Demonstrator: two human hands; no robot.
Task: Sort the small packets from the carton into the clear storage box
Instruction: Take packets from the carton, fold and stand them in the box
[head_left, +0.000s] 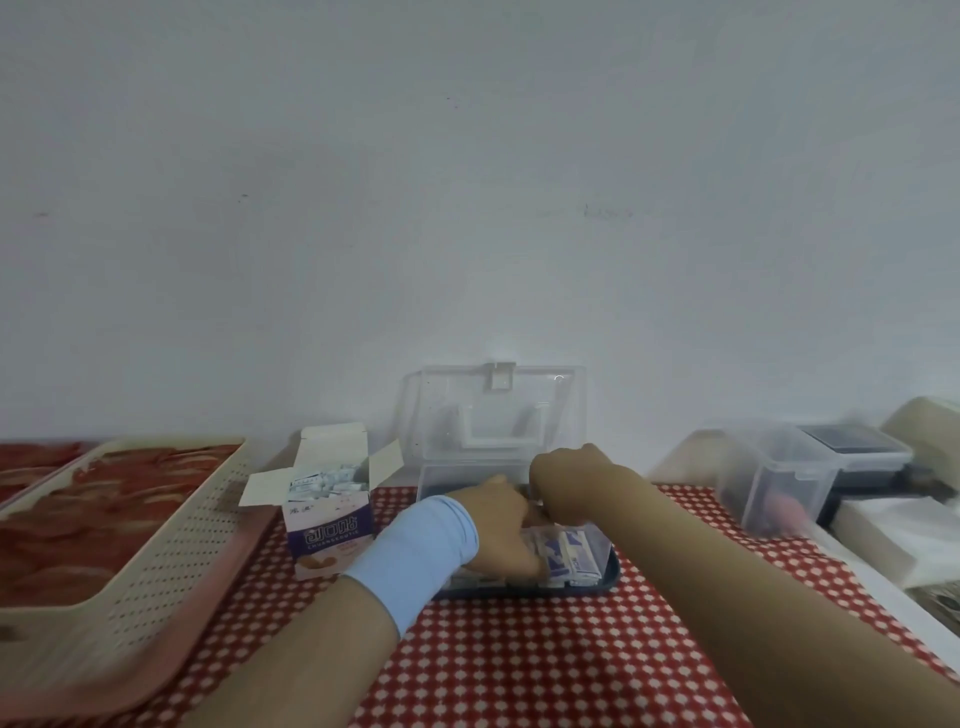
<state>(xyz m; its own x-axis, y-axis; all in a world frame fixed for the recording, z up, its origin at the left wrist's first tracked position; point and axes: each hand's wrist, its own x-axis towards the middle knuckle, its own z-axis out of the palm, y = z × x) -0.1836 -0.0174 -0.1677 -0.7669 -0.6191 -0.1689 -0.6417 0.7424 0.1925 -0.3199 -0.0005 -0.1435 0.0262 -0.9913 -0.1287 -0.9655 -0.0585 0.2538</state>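
1. A red-and-white checked cloth (519, 665) covered the table in front of a pale wall.
2. At the left lay a cream perforated basket (171, 525), resting on a pink tray (244, 561).
3. At the far right stood a second clear container (779, 483) with a black device (857, 447) behind it and white paper (904, 540) nearer.
4. The carton (332, 530) stood upright just left of the clear storage box (452, 475), its flaps open and small packets (324, 480) heaped inside.
5. The storage box sat at the centre on a dark blue base (613, 577), with its lid (498, 410) standing upright against the wall.
6. Blue-and-white packets (571, 558) lay stacked in the near right part of the box.
7. The left hand (498, 525), with a light blue sleeve (421, 551) at the wrist, reached into the box; its fingers lay on or just beside those packets, and their grip could not be told.
8. The right hand (571, 483) hung over the box's middle, touching the left hand, fingers curled downward; whether they pinched a packet could not be told.
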